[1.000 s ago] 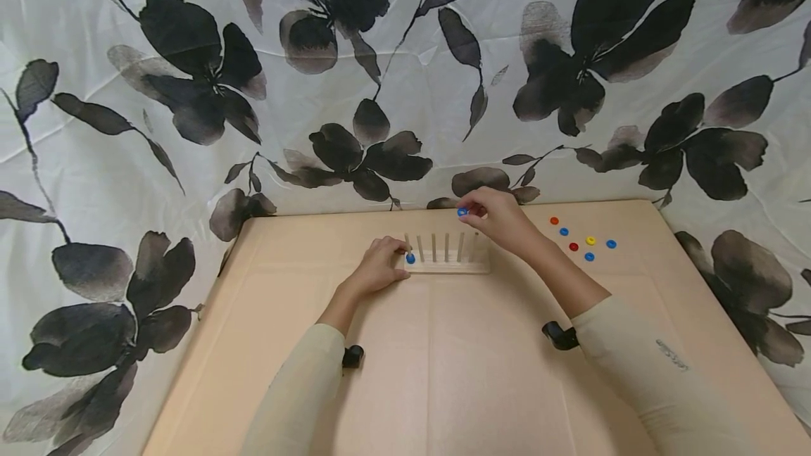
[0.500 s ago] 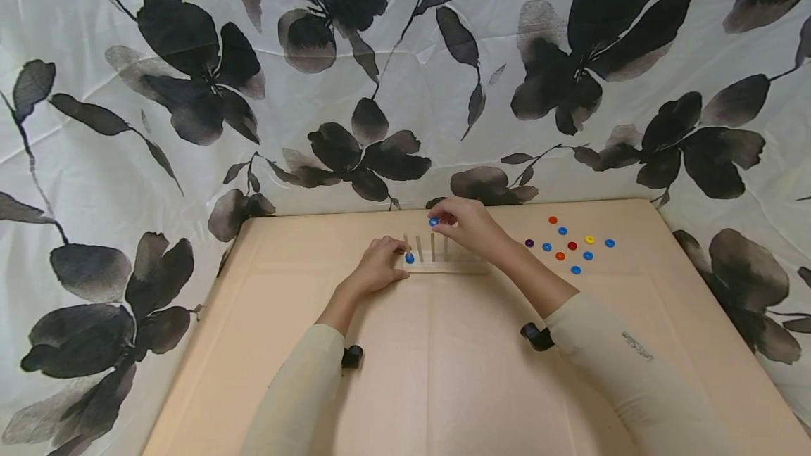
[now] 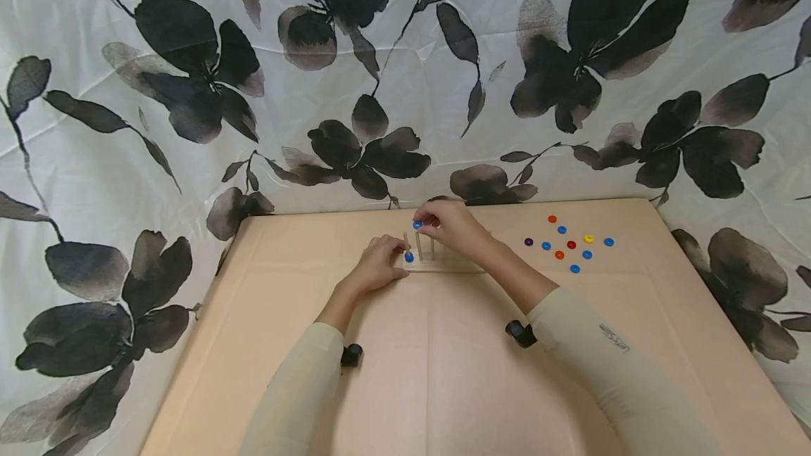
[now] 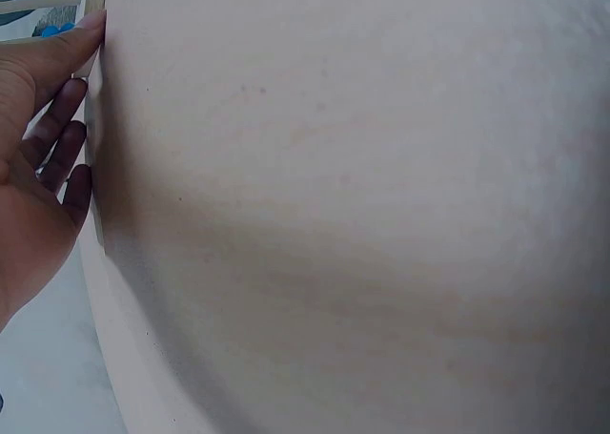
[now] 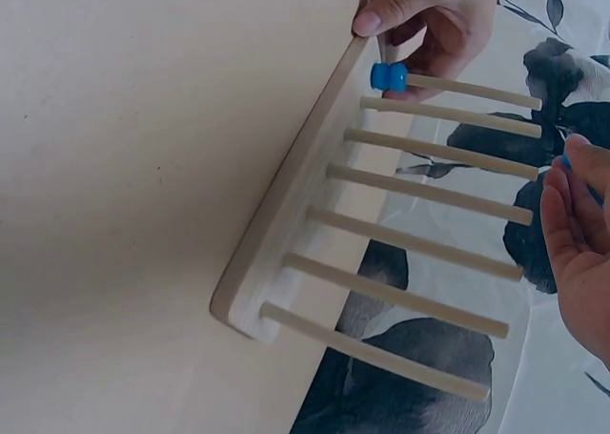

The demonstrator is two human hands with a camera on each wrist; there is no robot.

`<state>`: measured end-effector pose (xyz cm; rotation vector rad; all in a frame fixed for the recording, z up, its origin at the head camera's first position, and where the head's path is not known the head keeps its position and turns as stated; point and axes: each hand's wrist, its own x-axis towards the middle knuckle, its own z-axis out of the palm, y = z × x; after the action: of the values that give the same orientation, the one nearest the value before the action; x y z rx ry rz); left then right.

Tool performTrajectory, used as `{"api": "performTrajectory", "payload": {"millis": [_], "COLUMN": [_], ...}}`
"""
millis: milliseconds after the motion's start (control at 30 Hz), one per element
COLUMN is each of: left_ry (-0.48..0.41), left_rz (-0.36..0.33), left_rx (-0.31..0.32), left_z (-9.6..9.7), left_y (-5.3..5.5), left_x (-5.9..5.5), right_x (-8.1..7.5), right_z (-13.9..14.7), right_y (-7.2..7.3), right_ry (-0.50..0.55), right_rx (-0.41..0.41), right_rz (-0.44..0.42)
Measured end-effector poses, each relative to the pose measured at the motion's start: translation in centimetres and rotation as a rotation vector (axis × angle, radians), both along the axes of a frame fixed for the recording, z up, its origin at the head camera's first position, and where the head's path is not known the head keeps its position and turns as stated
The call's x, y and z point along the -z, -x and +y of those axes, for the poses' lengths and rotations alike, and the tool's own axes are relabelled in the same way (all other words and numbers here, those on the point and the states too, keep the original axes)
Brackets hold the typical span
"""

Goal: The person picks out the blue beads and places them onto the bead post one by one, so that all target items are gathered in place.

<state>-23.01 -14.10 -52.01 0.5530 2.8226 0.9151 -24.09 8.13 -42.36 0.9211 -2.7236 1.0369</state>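
Note:
A wooden peg rack (image 5: 303, 181) has a row of several upright thin pegs on a long base. My left hand (image 3: 375, 267) holds the left end of the base, thumb at the front side and fingers behind it. Two small blue rings (image 5: 389, 76) sit stacked low on the leftmost peg, beside the left hand. Above the rack, my right hand (image 3: 455, 227) pinches another blue ring (image 3: 417, 224) between thumb and fingertips, close to the peg tops at the left. In the head view, the right hand hides the pegs further right.
To the right of the rack, several loose rings lie scattered on the table (image 3: 443, 371), among them a purple ring (image 3: 529, 241), a yellow ring (image 3: 588, 238) and a red ring (image 3: 571, 245). A floral cloth (image 3: 481, 76) hangs behind the table's back edge.
My right hand has moved left with the blue ring, from above the rack's right end to its left pegs. The left hand stays at the base.

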Motion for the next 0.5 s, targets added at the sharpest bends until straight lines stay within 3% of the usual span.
{"api": "performTrajectory", "payload": {"millis": [500], "left_ry": [0.011], "left_rz": [0.004], "left_rx": [0.012], "left_z": [-0.1], "left_y": [0.2], "left_x": [0.3], "right_x": [0.4], "right_z": [-2.0], "right_y": [-0.1], "right_ry": [-0.082], "right_rx": [0.039], "right_rz": [-0.026]}}
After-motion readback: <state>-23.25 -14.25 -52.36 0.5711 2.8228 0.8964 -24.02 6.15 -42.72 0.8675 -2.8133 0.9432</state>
